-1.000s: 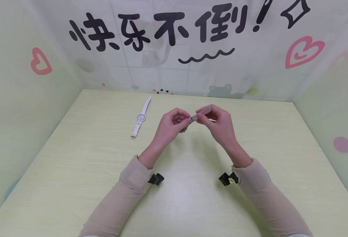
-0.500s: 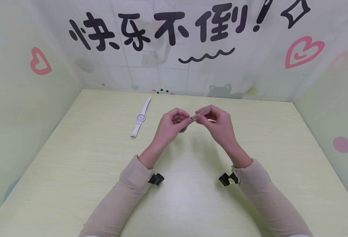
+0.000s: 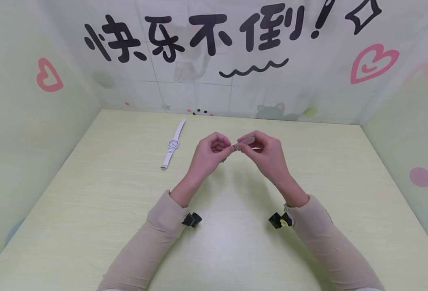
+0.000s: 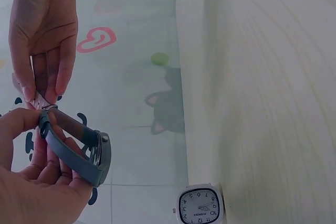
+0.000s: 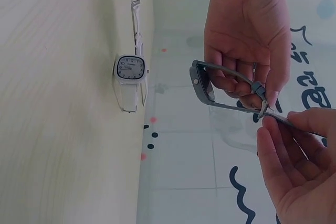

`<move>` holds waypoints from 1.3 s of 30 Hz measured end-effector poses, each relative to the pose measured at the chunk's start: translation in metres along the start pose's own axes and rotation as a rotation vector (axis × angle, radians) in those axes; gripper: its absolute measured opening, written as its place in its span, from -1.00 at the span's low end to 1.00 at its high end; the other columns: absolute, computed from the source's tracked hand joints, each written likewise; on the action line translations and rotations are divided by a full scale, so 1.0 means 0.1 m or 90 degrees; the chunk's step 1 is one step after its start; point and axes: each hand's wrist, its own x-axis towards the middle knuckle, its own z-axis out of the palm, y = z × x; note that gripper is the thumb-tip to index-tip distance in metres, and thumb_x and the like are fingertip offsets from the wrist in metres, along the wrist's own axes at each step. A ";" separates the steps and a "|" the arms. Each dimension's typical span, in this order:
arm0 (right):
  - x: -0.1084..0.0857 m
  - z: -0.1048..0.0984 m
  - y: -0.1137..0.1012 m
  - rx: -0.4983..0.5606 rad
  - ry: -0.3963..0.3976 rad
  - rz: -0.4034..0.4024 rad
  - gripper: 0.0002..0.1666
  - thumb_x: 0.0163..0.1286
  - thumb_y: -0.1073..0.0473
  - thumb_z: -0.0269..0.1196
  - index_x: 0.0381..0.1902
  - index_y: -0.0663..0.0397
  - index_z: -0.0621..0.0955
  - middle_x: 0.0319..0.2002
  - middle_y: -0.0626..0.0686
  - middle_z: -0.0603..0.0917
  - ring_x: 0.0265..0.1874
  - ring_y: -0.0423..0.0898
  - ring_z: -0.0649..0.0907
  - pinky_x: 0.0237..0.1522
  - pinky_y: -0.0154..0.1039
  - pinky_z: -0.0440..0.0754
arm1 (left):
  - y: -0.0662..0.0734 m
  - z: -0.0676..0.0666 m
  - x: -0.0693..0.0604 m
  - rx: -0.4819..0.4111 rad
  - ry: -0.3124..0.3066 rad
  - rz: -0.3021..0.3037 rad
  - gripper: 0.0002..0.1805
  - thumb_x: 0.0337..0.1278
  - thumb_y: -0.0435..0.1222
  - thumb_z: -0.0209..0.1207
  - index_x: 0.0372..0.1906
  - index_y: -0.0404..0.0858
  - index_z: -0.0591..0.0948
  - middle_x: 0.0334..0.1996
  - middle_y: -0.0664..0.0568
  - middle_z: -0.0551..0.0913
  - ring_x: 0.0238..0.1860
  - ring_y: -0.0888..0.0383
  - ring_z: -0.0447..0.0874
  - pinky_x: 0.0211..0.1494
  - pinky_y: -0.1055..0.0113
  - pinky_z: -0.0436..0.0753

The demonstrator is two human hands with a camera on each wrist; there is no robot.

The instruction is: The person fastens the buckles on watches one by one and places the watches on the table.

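Both hands hold one grey-strapped watch above the table. In the left wrist view its strap (image 4: 67, 153) forms a loop, with the case (image 4: 101, 158) at the lower right. The left hand (image 3: 209, 155) pinches the strap at the buckle (image 5: 263, 109). The right hand (image 3: 269, 159) pinches the strap's free end (image 3: 248, 140), which passes through the buckle. In the head view the left fingers hide most of the case. A white watch (image 3: 173, 144) lies flat on the table, left of the left hand.
The pale wooden table (image 3: 221, 250) has a printed curtain (image 3: 214, 93) along its back edge and more curtain at both sides. Small black devices (image 3: 192, 220) are fixed at both wrists, below the sleeve cuffs.
The right hand has moved slightly left and down, closer to the left hand, and less of the strap end shows past its fingers. The left hand and the white watch have stayed in place.
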 end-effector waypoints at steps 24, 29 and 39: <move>-0.01 0.03 0.02 -0.066 0.011 -0.041 -0.87 0.29 0.29 0.38 -0.22 0.23 0.75 -0.30 0.16 0.80 -0.31 -0.03 0.79 -0.21 -0.48 0.71 | -0.01 0.00 0.00 0.038 0.023 0.010 -0.85 0.21 -0.35 0.32 -0.17 -0.31 0.65 -0.23 -0.17 0.75 -0.25 0.12 0.70 -0.14 0.46 0.65; -0.01 0.05 0.04 -0.070 0.017 -0.062 -0.88 0.28 0.31 0.38 -0.23 0.24 0.75 -0.30 0.16 0.81 -0.32 -0.03 0.81 -0.22 -0.49 0.71 | -0.02 0.01 0.00 0.048 0.030 0.013 -0.86 0.21 -0.35 0.32 -0.18 -0.32 0.64 -0.25 -0.16 0.74 -0.26 0.13 0.69 -0.16 0.47 0.64; -0.03 0.06 0.05 -0.078 0.034 -0.078 -0.87 0.26 0.35 0.39 -0.22 0.26 0.76 -0.29 0.20 0.81 -0.32 0.10 0.81 -0.24 -0.54 0.68 | 0.00 0.04 0.00 0.065 0.041 0.034 -0.87 0.20 -0.39 0.32 -0.28 -0.33 0.58 -0.35 -0.13 0.67 -0.36 0.19 0.61 -0.25 0.50 0.59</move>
